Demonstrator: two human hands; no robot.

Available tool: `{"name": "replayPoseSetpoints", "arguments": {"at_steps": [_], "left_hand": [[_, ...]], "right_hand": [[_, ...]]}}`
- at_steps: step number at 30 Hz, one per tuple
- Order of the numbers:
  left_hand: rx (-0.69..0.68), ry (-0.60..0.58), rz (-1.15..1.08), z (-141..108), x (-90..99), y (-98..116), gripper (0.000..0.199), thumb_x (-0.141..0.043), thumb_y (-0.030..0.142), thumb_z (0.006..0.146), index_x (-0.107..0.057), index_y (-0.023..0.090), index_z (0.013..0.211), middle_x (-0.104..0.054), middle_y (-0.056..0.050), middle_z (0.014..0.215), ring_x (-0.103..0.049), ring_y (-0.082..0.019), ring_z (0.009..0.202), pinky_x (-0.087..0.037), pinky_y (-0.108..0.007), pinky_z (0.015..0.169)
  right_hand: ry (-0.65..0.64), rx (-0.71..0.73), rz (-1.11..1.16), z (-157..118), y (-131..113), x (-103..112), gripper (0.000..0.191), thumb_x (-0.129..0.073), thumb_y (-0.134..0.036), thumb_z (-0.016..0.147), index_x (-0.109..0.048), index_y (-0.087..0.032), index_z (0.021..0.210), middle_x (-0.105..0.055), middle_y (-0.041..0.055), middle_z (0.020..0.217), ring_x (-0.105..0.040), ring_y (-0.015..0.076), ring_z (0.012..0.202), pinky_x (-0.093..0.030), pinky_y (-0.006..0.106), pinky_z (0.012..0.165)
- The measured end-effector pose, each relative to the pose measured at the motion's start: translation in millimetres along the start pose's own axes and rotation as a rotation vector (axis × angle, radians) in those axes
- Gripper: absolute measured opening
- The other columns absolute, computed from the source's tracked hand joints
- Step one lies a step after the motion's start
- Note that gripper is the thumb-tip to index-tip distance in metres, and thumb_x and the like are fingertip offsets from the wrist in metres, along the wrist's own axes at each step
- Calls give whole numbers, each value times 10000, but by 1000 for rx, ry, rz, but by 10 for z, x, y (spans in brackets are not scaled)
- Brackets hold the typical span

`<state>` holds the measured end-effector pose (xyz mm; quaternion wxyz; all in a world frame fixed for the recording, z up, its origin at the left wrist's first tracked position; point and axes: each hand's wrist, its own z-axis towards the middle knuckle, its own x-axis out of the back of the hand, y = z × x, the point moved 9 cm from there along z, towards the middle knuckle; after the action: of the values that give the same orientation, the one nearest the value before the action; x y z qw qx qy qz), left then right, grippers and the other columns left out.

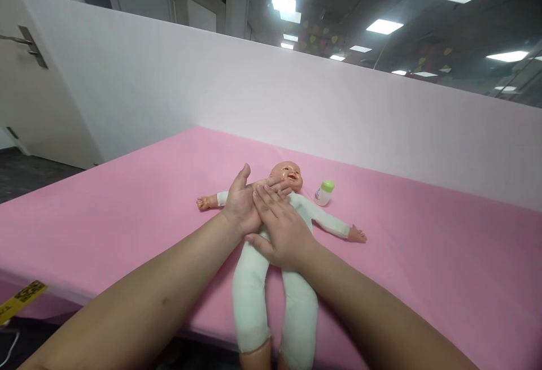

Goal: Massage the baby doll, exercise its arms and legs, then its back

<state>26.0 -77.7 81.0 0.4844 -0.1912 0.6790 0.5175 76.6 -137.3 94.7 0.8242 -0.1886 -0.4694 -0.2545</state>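
Note:
A baby doll (252,279) in a pale, mint-white outfit lies on its back, head toward the wall and arms spread. Above its torso, my left hand (244,203) is turned palm up, with thumb and fingers stretched out. My right hand (284,226) lies palm down across the left palm, its fingers extended and touching it. Neither hand shows anything held; the space between the palms is hidden. Both hands cover most of the doll's chest and belly. A small baby bottle (324,194) with a green cap stands beside the doll's head, to the right.
The doll and bottle rest on a pink-covered table (139,200), whose far edge meets a white wall (262,99). Glass runs above the wall. A door (38,87) is at the left. A yellow tag (23,301) with a printed code hangs near the front left edge.

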Motion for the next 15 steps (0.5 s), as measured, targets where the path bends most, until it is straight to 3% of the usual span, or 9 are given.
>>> {"name": "replayPoseSetpoints", "arguments": {"at_steps": [8, 15], "left_hand": [[-157, 27, 7, 57, 211, 370, 962, -484, 789, 959, -481, 22, 1540, -587, -316, 1492, -599, -382, 1410, -558, -480, 1128], [-114, 16, 13, 71, 197, 277, 934, -455, 793, 971, -530, 31, 1506, -617, -297, 1470, -605, -368, 1407, -561, -462, 1123]], "right_hand": [[-66, -2, -56, -4, -56, 16, 813, -561, -565, 1048, -413, -16, 1629, -338, 240, 1702, -264, 364, 1630, -246, 610, 1341], [-118, 160, 55, -35, -219, 5, 801, -475, -547, 1101, -269, -49, 1694, -265, 213, 1741, -158, 312, 1662, -175, 586, 1362]]}}
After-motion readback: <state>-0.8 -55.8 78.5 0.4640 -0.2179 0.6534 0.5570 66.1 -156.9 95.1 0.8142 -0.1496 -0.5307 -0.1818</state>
